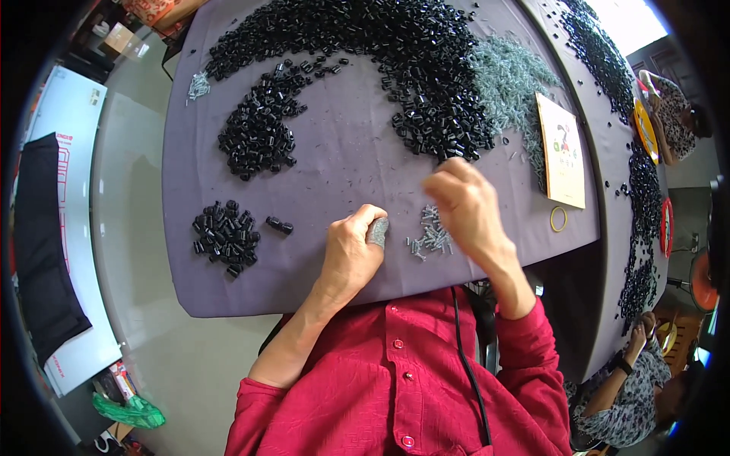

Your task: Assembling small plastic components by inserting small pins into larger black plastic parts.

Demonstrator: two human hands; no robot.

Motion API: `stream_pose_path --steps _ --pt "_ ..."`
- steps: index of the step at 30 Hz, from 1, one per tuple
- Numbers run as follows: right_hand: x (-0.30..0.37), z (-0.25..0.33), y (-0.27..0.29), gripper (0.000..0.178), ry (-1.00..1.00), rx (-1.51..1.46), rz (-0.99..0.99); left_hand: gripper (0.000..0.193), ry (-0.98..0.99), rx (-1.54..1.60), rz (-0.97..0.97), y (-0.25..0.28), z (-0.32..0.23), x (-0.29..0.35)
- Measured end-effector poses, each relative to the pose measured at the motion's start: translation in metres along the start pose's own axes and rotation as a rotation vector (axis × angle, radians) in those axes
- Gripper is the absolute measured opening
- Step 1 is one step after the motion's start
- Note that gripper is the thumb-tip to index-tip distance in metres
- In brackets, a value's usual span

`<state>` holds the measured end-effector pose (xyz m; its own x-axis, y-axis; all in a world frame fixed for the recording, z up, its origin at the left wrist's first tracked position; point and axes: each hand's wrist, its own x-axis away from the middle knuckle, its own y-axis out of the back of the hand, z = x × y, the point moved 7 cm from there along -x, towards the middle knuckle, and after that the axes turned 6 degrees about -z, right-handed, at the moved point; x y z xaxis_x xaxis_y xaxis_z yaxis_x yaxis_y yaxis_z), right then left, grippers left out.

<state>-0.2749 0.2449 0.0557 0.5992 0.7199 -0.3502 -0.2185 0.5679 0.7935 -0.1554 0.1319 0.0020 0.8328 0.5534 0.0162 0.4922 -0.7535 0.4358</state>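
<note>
Near the table's front edge, my left hand (351, 245) is closed around a grey, speckled, rounded piece (378, 231) whose kind I cannot make out. My right hand (470, 209) is raised to its right with the fingers curled together, slightly blurred; whatever is between them is hidden. Beneath and beside the right hand lies a small heap of clear little tube-like pieces (433, 234). Just beyond its fingertips is the edge of a large pile of small black cylindrical parts (441, 114). To the left, a pair of black parts (279, 226) lies beside a small black heap (226, 237).
Another black heap (258, 133) and a large spread of clear pieces (509, 76) cover parts of the purple tablecloth (334, 152). A booklet (563, 156) and yellow ring (559, 219) lie at the right. Other people (627, 403) sit at an adjoining table.
</note>
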Motion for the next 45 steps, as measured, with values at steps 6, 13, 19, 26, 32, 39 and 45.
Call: stream_pose_path --steps 6,13,19,26,32,39,45 --pt "-0.004 -0.027 0.003 0.011 -0.023 0.183 0.001 0.012 -0.206 -0.317 -0.27 0.045 -0.009 0.007" --pt "-0.016 -0.025 -0.011 0.004 0.095 0.371 0.011 0.013 -0.211 -0.44 -0.396 0.104 0.018 0.017" --pt "-0.017 -0.027 -0.016 0.004 0.033 0.408 0.11 0.012 -0.102 -0.468 -0.411 0.115 0.027 0.016" --pt "-0.02 -0.021 -0.021 0.01 0.185 0.427 0.089 0.01 -0.106 -0.435 -0.412 0.116 0.008 -0.003" --pt "-0.018 -0.009 -0.015 0.014 0.199 0.282 0.055 0.006 -0.236 -0.543 -0.386 0.098 -0.015 -0.079" --pt "-0.002 0.007 -0.016 0.02 0.154 0.019 0.043 0.008 -0.34 -0.839 -0.368 0.079 0.007 -0.159" --pt "0.003 -0.004 -0.023 0.021 0.146 0.047 0.081 0.003 -0.357 -0.842 -0.401 0.071 0.006 -0.154"
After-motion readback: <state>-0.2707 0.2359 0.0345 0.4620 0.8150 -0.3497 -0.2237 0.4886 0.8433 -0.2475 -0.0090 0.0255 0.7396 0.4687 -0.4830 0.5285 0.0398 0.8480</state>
